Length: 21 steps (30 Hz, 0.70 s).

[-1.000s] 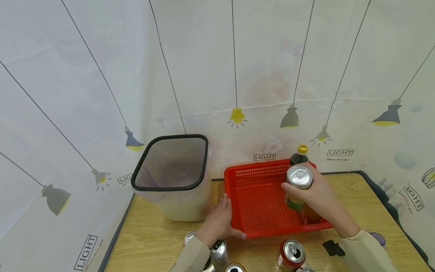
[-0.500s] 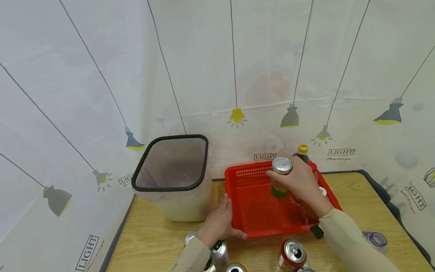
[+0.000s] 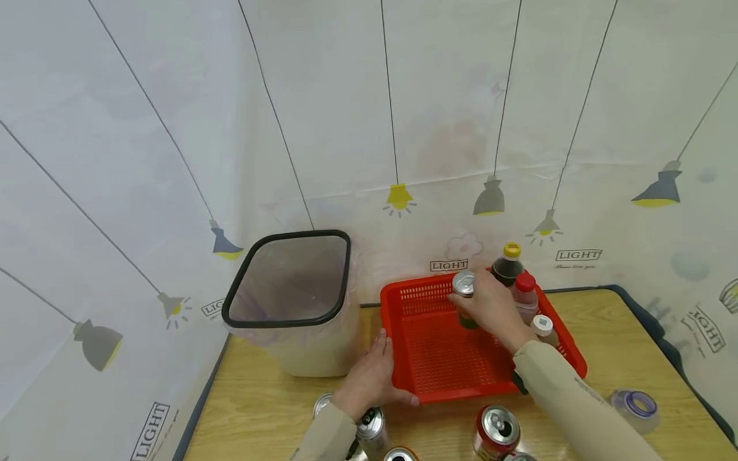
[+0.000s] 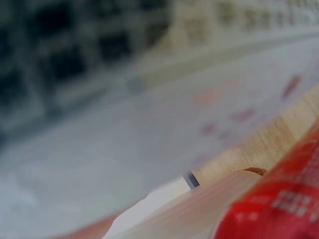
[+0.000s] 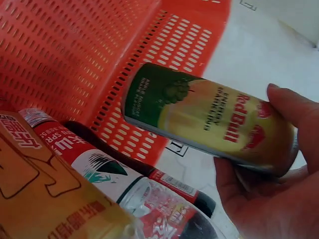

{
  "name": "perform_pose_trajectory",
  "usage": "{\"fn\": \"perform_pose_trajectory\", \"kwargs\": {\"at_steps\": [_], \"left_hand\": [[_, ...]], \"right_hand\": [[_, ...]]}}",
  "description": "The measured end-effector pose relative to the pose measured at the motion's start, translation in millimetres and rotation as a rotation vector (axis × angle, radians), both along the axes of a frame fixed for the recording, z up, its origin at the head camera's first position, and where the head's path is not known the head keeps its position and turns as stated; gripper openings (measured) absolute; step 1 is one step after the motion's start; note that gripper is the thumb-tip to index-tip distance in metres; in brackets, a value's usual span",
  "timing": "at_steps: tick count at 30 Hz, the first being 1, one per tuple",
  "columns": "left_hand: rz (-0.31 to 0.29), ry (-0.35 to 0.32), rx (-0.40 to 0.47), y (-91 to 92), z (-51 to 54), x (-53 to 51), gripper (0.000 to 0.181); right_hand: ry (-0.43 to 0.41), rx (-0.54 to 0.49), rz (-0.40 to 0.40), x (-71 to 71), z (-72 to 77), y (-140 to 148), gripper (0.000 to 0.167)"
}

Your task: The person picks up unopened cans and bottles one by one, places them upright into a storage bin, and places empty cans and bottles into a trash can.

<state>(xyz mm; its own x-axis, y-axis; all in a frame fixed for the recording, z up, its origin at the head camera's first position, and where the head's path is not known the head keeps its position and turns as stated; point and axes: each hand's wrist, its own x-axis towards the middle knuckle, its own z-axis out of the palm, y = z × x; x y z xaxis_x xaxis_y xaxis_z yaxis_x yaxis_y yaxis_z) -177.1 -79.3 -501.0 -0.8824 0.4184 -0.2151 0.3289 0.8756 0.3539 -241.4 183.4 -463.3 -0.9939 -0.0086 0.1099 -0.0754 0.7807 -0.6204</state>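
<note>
My right hand [image 3: 497, 314] grips the top end of a gold and green Red Bull can [image 5: 199, 122], keeping it upright inside the far part of the red plastic basket [image 3: 398, 342]. Whether the can touches the basket floor I cannot tell. Along the basket's right side stand a dark bottle with a yellow cap [image 3: 507, 269], a bottle with a red cap [image 3: 525, 296] and a white-capped bottle [image 3: 543, 326]. With fingers straight, my left hand [image 3: 371, 379] rests against the basket's near left corner, thumb along the front.
A lined bin with a black rim [image 3: 323, 318] stands left of the basket. Several cans are in front, among them a red one [image 3: 497, 432] and a silver one [image 3: 371, 429]. A clear container with a purple rim [image 3: 637, 411] lies at the right.
My right hand has carried the can left and away from me, off the bottles' side of the basket, and lower. The bottles behind it have come into view. My left hand has stayed put.
</note>
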Motion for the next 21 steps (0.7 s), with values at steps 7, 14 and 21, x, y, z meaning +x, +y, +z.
{"fn": "perform_pose_trajectory", "kwargs": {"at_steps": [7, 14, 21], "left_hand": [[-0.004, 0.002, -0.003, 1.3, -1.6, -0.3, 0.129], [0.006, -0.01, -0.013, 0.8, -3.7, -0.6, 0.129], [0.009, -0.014, -0.007, -0.4, -3.7, -0.2, 0.13]], "right_hand": [[0.041, 0.089, -0.039, -7.2, -11.0, -6.7, 0.058], [0.037, 0.193, -0.053, -15.0, -23.9, -8.5, 0.05], [0.02, 0.258, -0.031, -22.4, -35.2, -7.1, 0.039]]}}
